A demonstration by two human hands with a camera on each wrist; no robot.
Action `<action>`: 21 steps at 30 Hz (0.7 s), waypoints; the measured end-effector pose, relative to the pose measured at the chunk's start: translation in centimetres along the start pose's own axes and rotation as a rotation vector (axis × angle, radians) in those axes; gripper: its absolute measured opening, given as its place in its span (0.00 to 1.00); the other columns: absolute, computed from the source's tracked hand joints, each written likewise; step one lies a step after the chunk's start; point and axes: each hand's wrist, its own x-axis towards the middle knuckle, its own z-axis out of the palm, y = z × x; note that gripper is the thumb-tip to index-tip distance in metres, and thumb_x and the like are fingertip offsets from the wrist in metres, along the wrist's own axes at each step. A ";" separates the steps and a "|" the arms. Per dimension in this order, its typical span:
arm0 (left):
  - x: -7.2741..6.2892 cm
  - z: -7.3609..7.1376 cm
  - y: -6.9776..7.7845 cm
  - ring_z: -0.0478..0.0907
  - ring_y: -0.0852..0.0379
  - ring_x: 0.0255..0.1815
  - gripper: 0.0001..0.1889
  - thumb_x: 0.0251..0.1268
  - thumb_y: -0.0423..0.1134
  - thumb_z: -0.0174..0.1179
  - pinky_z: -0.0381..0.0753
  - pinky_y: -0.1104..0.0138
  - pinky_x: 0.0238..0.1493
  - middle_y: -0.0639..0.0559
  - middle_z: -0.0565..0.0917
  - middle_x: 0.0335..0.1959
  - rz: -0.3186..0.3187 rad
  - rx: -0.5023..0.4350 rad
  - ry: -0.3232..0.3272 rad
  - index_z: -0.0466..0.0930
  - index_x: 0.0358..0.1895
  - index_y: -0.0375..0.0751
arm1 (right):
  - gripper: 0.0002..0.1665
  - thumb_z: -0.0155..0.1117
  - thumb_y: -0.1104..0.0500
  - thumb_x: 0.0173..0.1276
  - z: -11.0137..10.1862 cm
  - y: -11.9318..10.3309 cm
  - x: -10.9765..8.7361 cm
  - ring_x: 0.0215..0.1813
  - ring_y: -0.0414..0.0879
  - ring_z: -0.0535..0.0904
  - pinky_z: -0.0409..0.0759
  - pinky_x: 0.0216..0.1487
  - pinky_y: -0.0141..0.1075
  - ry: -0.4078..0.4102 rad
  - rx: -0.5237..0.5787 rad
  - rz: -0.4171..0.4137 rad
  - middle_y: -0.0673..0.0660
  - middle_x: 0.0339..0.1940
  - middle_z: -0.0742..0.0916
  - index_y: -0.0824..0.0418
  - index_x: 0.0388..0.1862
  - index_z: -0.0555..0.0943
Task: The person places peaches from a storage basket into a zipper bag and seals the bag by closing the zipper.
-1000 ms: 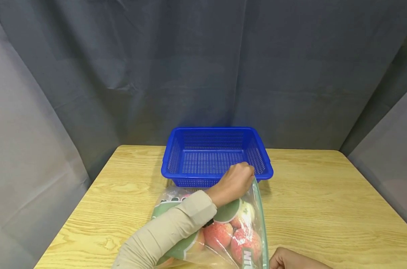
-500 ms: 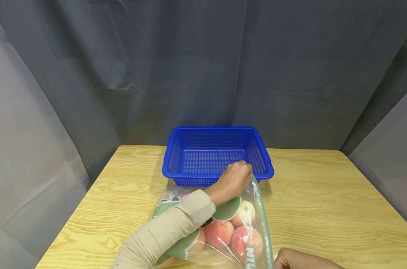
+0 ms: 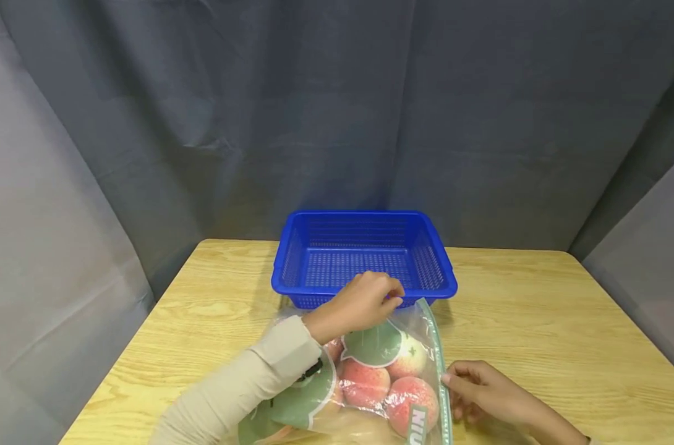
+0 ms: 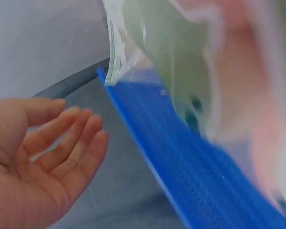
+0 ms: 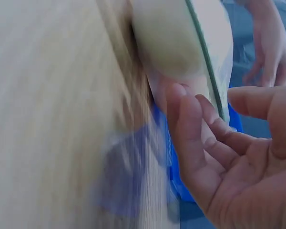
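Observation:
A clear zip bag [image 3: 395, 386] with green printing and a green zip strip lies on the table, with several red-yellow fruits [image 3: 365, 381] that look like peaches inside. My left hand [image 3: 362, 300] hovers over the bag's far part, overlapping the basket's near rim in the head view. Its fingers are loosely bent with nothing between them, as the left wrist view also shows. Beside the zip strip is my right hand [image 3: 476, 392], thumb tip right at the strip. In the right wrist view, its thumb and fingers [image 5: 188, 129] are spread apart around the bag's edge.
A blue plastic basket [image 3: 365, 290] with perforated walls stands just beyond the bag, near the table's back edge. The wooden table [image 3: 537, 321] extends to both sides. Dark grey curtains [image 3: 315, 123] hang behind it, and lighter cloth hangs at the sides.
My left hand has let go of the zip strip's far corner and moved left. My right hand has loosened from a fist at the near end and moved farther up along the strip.

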 end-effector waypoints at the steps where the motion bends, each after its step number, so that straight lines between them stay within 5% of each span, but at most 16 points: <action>1: -0.7 -0.5 -0.4 0.82 0.57 0.41 0.09 0.67 0.37 0.58 0.81 0.72 0.42 0.51 0.86 0.39 0.007 0.001 -0.012 0.85 0.44 0.39 | 0.18 0.45 0.57 0.78 -0.2 0.0 0.1 0.28 0.43 0.81 0.81 0.25 0.31 0.010 -0.017 -0.004 0.59 0.27 0.83 0.72 0.37 0.74; 6: -4.8 -2.0 -3.2 0.78 0.61 0.31 0.06 0.66 0.37 0.59 0.79 0.72 0.35 0.54 0.85 0.30 0.013 0.017 -0.036 0.86 0.36 0.41 | 0.19 0.46 0.60 0.77 -1.1 0.2 0.5 0.27 0.42 0.81 0.83 0.25 0.34 -0.033 -0.032 -0.049 0.60 0.26 0.84 0.77 0.33 0.71; 10: -8.0 -2.3 -5.9 0.69 0.64 0.20 0.09 0.63 0.34 0.60 0.72 0.73 0.22 0.58 0.77 0.18 -0.050 0.012 -0.035 0.83 0.24 0.43 | 0.21 0.46 0.60 0.77 -1.6 0.2 0.4 0.27 0.41 0.81 0.83 0.26 0.33 -0.053 -0.023 -0.032 0.58 0.26 0.84 0.79 0.32 0.70; 15: -10.7 -1.7 -9.8 0.65 0.60 0.17 0.15 0.60 0.30 0.59 0.68 0.68 0.17 0.56 0.71 0.14 -0.255 0.095 0.002 0.73 0.16 0.44 | 0.21 0.46 0.60 0.77 -2.0 0.1 0.4 0.28 0.40 0.81 0.84 0.27 0.34 -0.081 -0.023 -0.025 0.55 0.26 0.84 0.80 0.32 0.68; 18: -11.5 -1.1 -12.0 0.68 0.55 0.20 0.13 0.61 0.28 0.57 0.72 0.63 0.20 0.51 0.73 0.18 -0.398 0.110 -0.004 0.73 0.19 0.42 | 0.21 0.47 0.60 0.77 -2.1 0.2 0.5 0.28 0.41 0.81 0.84 0.27 0.35 -0.092 -0.019 -0.027 0.55 0.25 0.84 0.80 0.32 0.68; 21: -11.8 -0.4 -13.8 0.72 0.51 0.23 0.08 0.62 0.28 0.55 0.77 0.58 0.25 0.46 0.77 0.22 -0.476 0.067 -0.025 0.76 0.24 0.36 | 0.20 0.47 0.60 0.76 -2.2 0.3 0.6 0.28 0.41 0.82 0.84 0.28 0.35 -0.095 -0.018 -0.021 0.55 0.25 0.84 0.80 0.32 0.69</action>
